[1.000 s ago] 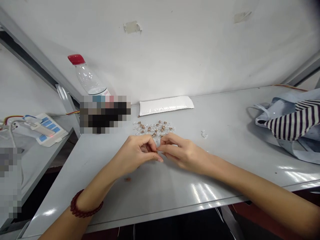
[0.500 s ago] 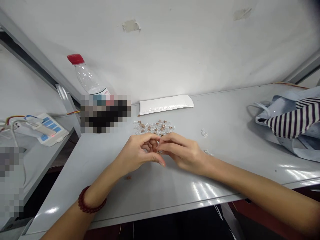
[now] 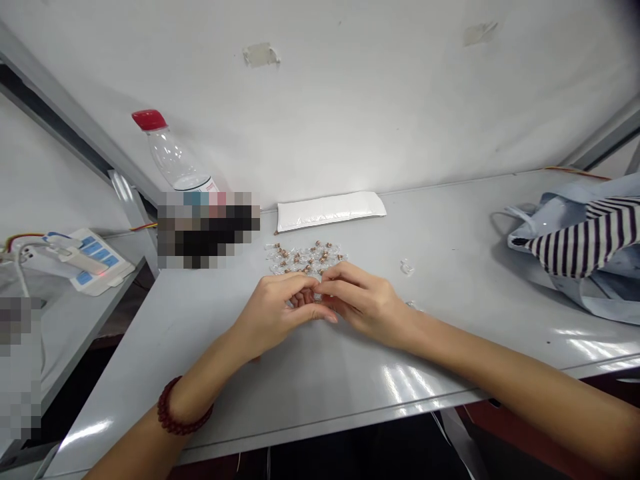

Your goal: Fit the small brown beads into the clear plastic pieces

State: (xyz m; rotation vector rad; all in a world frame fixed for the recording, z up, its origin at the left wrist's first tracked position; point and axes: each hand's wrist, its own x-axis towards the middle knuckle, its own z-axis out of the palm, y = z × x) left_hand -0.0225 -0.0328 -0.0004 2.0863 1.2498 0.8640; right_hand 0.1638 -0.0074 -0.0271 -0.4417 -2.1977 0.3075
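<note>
My left hand, with a dark red bead bracelet on the wrist, curls inward over the grey table. Its fingertips meet those of my right hand. Both hands are closed around something too small and hidden to make out. Just beyond them lies a pile of small clear pieces with copper-brown ends. A small clear piece rests apart to the right, and another shows partly behind my right wrist.
A white padded packet lies against the wall. At the left stand a red-capped bottle and, lower, a power strip. A pale blue bag with striped cloth sits at the right.
My left thumb has moved right and slightly up, closer to my right fingers. The gap between the hands has narrowed. The pile looks the same.
</note>
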